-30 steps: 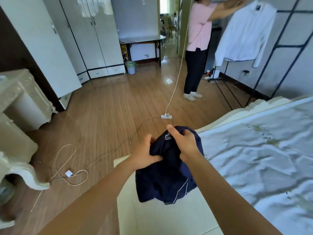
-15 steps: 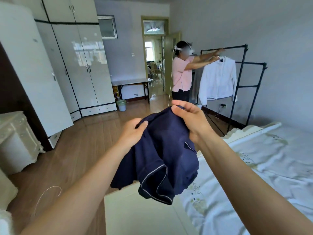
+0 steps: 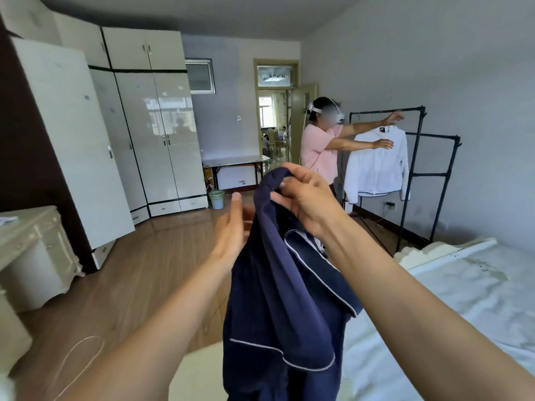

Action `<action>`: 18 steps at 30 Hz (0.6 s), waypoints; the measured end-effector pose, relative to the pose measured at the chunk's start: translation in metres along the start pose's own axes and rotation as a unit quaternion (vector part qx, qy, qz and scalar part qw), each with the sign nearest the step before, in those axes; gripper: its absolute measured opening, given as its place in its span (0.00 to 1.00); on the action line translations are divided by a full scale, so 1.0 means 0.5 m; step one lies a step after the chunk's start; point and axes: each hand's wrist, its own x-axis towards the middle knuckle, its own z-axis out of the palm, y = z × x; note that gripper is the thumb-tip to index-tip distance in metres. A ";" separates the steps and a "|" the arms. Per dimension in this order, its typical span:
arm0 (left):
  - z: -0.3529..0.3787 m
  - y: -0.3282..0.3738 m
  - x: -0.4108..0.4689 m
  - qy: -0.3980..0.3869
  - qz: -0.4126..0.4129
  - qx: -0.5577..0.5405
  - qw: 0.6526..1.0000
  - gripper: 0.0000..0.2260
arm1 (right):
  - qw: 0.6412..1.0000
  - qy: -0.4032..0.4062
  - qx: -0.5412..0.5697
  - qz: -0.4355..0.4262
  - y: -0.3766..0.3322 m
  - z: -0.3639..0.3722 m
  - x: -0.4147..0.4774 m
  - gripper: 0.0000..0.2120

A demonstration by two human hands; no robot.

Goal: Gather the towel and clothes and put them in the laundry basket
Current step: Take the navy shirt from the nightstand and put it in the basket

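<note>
The right hand [image 3: 308, 199] pinches the top of the navy garment [image 3: 285, 299], which hangs at chest height beside the bed [image 3: 474, 299]. The left hand [image 3: 233, 230], which gripped the cloth half a second ago, now stands open, palm against it.

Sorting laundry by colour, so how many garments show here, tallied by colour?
Navy: 1, the navy garment, held up by the right hand, left hand open beside it.
White: 1, the white jacket hanging on the rack.
Total: 2. No laundry basket is in view.
</note>
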 end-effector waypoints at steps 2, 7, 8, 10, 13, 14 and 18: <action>-0.002 0.038 -0.006 -0.011 -0.004 -0.073 0.997 0.23 | 1.000 -0.025 -0.015 -0.002 0.000 0.003 0.007 0.16; -0.010 0.078 0.022 -0.032 0.045 0.058 0.997 0.23 | 0.995 -0.035 -0.093 -0.001 -0.001 0.015 0.030 0.13; -0.004 0.082 0.033 -0.004 0.058 0.083 0.995 0.21 | 0.994 -0.033 -0.106 0.001 -0.003 0.015 0.034 0.13; 0.010 0.091 0.050 0.027 0.059 0.095 0.993 0.13 | 0.987 -0.019 -0.157 -0.006 -0.005 0.006 0.037 0.15; 0.024 0.098 0.074 0.019 0.014 0.058 0.998 0.05 | 0.979 0.016 -0.205 -0.018 -0.001 -0.023 0.037 0.19; 0.028 0.102 0.081 0.016 0.011 0.050 0.999 0.03 | 0.980 0.026 -0.196 -0.014 0.003 -0.036 0.034 0.21; 0.044 0.104 0.114 0.060 0.024 0.045 0.997 0.08 | 0.965 0.027 -0.259 -0.022 0.061 -0.099 0.018 0.38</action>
